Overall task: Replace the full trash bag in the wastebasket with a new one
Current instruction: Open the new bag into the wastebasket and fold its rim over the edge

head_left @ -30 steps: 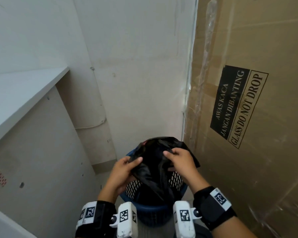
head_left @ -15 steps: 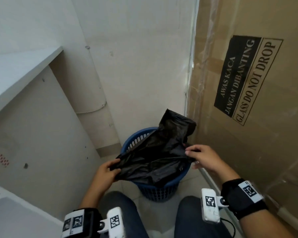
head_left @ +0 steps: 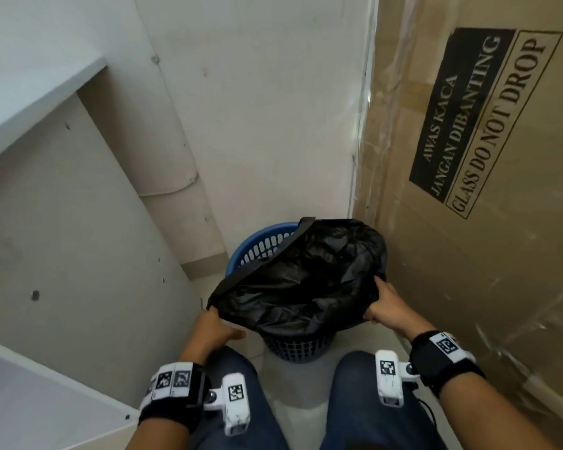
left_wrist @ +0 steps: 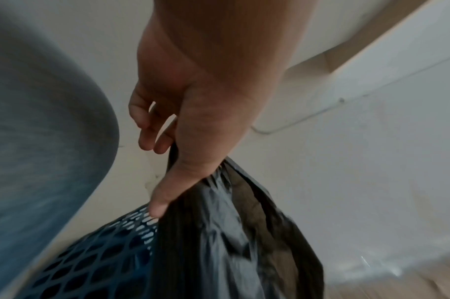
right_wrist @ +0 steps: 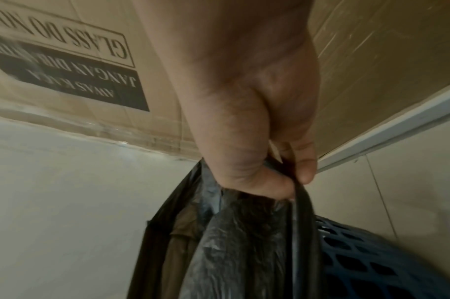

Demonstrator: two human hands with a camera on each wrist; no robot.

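A black trash bag [head_left: 306, 277] is stretched wide over the mouth of the blue mesh wastebasket [head_left: 260, 245] on the floor. My left hand [head_left: 216, 326] pinches the bag's left rim, and the left wrist view shows the thumb lying on the black plastic [left_wrist: 218, 232] beside the basket's mesh [left_wrist: 90, 263]. On the other side my right hand [head_left: 382, 303] grips the right rim; the right wrist view shows thumb and fingers curled round the rolled edge [right_wrist: 301, 202]. The basket's inside is hidden under the bag.
A tall cardboard box [head_left: 485, 190] marked "GLASS DO NOT DROP" stands close on the right. White walls [head_left: 267, 108] close the corner behind, and a white shelf [head_left: 30, 102] juts out on the left. My knees in blue jeans [head_left: 368, 401] flank the basket.
Both hands have pulled apart and toward me, spreading the bag from a crumpled bunch into a wide opening over the basket. The camera has tilted down.
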